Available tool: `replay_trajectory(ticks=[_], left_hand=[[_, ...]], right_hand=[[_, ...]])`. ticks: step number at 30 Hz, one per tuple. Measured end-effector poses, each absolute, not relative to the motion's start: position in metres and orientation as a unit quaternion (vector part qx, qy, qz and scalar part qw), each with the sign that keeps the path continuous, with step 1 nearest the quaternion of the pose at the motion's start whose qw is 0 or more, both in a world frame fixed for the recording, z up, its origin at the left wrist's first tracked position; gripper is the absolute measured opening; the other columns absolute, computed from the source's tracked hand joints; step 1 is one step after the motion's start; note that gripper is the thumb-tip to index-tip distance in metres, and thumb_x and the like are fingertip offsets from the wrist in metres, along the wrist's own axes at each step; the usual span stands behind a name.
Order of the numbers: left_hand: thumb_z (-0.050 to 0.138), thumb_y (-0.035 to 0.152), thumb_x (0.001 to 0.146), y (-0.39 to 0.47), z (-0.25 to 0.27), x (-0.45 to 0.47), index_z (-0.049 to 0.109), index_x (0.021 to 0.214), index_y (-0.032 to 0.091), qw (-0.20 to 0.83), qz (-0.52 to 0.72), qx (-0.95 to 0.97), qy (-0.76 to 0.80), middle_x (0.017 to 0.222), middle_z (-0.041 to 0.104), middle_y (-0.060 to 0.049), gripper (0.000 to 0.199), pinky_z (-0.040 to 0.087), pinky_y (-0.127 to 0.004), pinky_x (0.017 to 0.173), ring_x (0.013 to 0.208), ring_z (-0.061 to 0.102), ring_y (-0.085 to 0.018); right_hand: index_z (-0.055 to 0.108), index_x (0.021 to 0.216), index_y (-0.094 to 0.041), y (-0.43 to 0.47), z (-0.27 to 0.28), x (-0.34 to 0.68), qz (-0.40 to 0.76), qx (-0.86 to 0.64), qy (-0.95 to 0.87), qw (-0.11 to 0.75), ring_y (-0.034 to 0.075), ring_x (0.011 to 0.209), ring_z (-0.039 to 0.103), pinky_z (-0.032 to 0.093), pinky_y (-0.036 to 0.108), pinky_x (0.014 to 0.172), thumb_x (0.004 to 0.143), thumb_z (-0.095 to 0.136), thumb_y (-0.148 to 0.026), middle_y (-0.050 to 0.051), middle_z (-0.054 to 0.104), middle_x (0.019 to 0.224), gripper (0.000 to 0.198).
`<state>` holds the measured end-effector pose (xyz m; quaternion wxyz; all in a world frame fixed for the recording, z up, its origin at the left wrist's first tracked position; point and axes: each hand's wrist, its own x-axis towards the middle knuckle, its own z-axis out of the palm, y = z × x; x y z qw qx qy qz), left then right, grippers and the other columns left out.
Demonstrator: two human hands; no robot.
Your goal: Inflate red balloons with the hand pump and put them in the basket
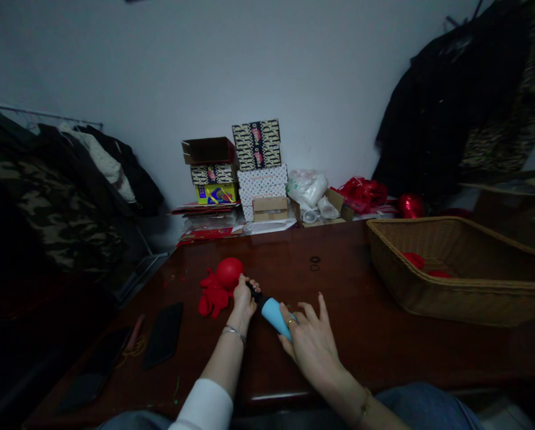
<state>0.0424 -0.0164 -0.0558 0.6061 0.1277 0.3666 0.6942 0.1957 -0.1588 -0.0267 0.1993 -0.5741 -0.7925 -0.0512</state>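
A light-blue hand balloon pump [276, 315] with a black nozzle end lies slantwise between my hands, above the table. My left hand [244, 295] is closed around the black nozzle, where a small round red balloon [230, 273] sits. The balloon's neck is hidden by my fingers. My right hand [313, 340] grips the blue body between thumb and index finger, with its other fingers lifted and spread. Beside the round balloon, several limp red balloons [214, 298] lie in a heap on the table.
A wicker basket [455, 289] with red pieces inside stands at the right. Dark flat objects [163, 334] lie at the left of the brown table [339, 280], near a reddish stick [135, 332]. Two dark rings [314, 260] lie mid-table. Stacked boxes [263, 185] line the wall.
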Motion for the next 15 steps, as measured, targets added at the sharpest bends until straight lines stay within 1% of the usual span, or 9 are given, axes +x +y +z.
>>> replay_trajectory(ticks=[5, 9, 15], left_hand=[[0.036, 0.026, 0.093, 0.001, -0.039, 0.009, 0.038, 0.067, 0.018, 0.594, 0.708, 0.124, 0.361, 0.051, 0.037, 0.005, 0.028, 0.029, -0.015, 0.035, 0.036, 0.036, -0.005], [0.034, 0.025, 0.094, 0.009, -0.029, -0.009, 0.037, 0.067, 0.018, 0.598, 0.712, 0.116, 0.348, 0.050, 0.035, 0.006, 0.028, 0.029, -0.014, 0.035, 0.036, 0.034, -0.005], [0.034, 0.027, 0.094, 0.004, -0.038, 0.004, 0.039, 0.068, 0.018, 0.600, 0.716, 0.125, 0.334, 0.051, 0.038, 0.004, 0.027, 0.030, -0.015, 0.036, 0.038, 0.037, -0.006]], right_hand=[[0.048, 0.130, -0.024, -0.165, -0.015, 0.201, -0.035, -0.563, -0.801, 0.199, 0.027, 0.112, 0.047, -0.001, 0.053, 0.108, 0.081, 0.056, -0.041, 0.006, 0.067, 0.102, 0.052], [0.050, 0.128, -0.025, -0.168, -0.010, 0.206, -0.028, -0.560, -0.803, 0.203, 0.026, 0.112, 0.048, -0.001, 0.052, 0.109, 0.080, 0.057, -0.042, 0.004, 0.068, 0.100, 0.052], [0.051, 0.127, -0.024, -0.166, -0.015, 0.207, -0.041, -0.568, -0.795, 0.211, 0.025, 0.110, 0.049, -0.002, 0.052, 0.109, 0.081, 0.056, -0.041, 0.004, 0.069, 0.096, 0.049]])
